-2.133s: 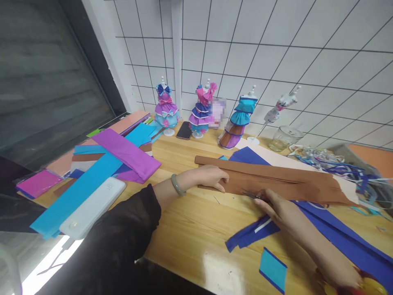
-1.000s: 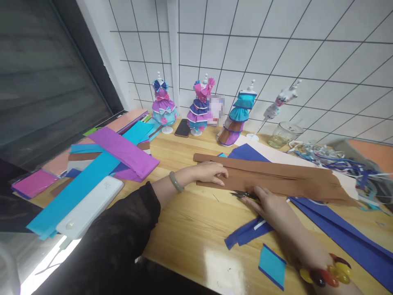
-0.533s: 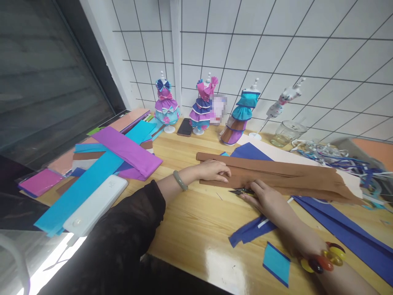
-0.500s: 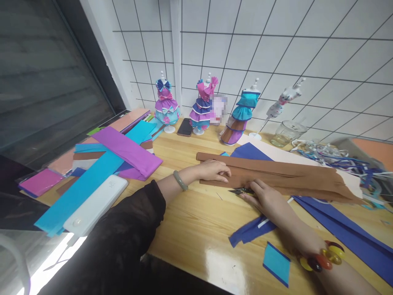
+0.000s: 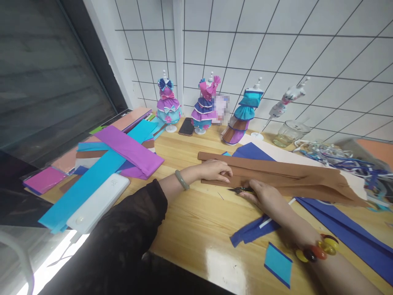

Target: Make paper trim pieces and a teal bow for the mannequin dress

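Across the table runs a folded strip of brown crepe paper or cloth (image 5: 282, 174), open along part of its length. My left hand (image 5: 216, 170) rests on its left end, fingers loosely bent and pressed down on the material. Just below the strip's lower edge, my right hand (image 5: 260, 194) grips a small pair of dark scissors (image 5: 241, 189); their pointed tip faces left toward my left hand. The handles are mostly hidden by my fingers. A dark blue scrap (image 5: 250, 234) with a white strip lies beneath my right wrist.
Small dressed mannequins (image 5: 168, 104) and a glass jar (image 5: 290, 133) line the wall. Purple (image 5: 132, 151) and turquoise sheets, plus a white power bank-like box (image 5: 98, 203), occupy the left. Tangled ribbons (image 5: 331, 157) lie right; a turquoise piece (image 5: 278, 264) sits in front.
The whole view has shifted slightly, so things appear a little further right. Both hands keep nearly the same places on and beside the brown strip; the scissors stay in my right hand.
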Demonstrator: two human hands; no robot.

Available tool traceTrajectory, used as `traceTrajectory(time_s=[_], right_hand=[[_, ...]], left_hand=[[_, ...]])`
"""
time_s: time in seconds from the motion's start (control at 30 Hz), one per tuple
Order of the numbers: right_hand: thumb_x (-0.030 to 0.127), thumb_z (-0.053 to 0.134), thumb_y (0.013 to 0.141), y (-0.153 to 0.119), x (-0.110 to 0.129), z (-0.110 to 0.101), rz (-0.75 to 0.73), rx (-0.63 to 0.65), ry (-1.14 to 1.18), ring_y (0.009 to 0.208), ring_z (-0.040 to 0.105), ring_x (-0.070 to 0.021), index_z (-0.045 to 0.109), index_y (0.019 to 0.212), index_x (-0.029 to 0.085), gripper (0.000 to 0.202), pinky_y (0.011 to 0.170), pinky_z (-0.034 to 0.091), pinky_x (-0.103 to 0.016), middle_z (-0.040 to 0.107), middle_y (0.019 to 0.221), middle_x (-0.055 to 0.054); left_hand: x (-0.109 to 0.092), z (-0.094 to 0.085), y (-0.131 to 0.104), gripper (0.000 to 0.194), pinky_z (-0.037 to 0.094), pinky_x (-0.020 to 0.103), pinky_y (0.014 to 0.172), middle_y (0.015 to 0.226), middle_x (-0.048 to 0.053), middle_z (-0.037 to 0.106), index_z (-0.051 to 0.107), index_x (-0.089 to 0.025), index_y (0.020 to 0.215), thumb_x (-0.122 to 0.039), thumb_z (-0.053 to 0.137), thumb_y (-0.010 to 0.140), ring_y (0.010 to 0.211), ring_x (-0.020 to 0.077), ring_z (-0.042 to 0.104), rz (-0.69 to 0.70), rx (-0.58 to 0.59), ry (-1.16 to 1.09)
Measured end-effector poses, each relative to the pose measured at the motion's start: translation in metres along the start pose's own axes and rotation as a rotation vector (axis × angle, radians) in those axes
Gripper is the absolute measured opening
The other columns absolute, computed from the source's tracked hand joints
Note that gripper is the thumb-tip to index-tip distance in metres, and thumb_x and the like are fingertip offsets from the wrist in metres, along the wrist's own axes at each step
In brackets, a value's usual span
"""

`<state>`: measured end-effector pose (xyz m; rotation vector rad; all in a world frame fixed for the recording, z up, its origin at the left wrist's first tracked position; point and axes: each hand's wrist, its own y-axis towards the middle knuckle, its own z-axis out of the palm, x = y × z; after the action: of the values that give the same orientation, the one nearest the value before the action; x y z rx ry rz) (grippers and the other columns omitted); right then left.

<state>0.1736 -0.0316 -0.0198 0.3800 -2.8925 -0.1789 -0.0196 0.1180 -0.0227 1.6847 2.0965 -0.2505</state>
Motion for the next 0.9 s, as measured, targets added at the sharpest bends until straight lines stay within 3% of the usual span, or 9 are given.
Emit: traceTrajectory(time_s=[0.47, 0.9], right_hand=[[0.047, 0.045, 0.086, 0.0000, 0.0011, -0.0021, 0.028, 0.031, 0.010, 0.073, 0.063, -0.0199, 0.052, 0.080, 0.022, 0.027, 0.063, 0.046, -0.029, 0.065, 0.081, -0.005], [0.048, 0.043, 0.086, 0.0077, 0.0088, 0.0030, 0.006, 0.032, -0.018, 0.077, 0.063, -0.0222, 0.054, 0.087, 0.020, 0.030, 0.065, 0.047, -0.031, 0.065, 0.084, -0.008]], left_hand=[[-0.0027, -0.0018, -0.0003, 0.032, 0.030, 0.021, 0.063, 0.081, -0.001, 0.055, 0.060, -0.023, 0.101, -0.045, 0.057, 0.078, 0.075, 0.0114, 0.051, -0.030, 0.021, -0.002], [-0.0052, -0.0031, -0.0009, 0.032, 0.032, 0.021, 0.065, 0.082, -0.001, 0.056, 0.060, -0.024, 0.102, -0.045, 0.057, 0.078, 0.076, 0.0116, 0.051, -0.029, 0.035, -0.005]])
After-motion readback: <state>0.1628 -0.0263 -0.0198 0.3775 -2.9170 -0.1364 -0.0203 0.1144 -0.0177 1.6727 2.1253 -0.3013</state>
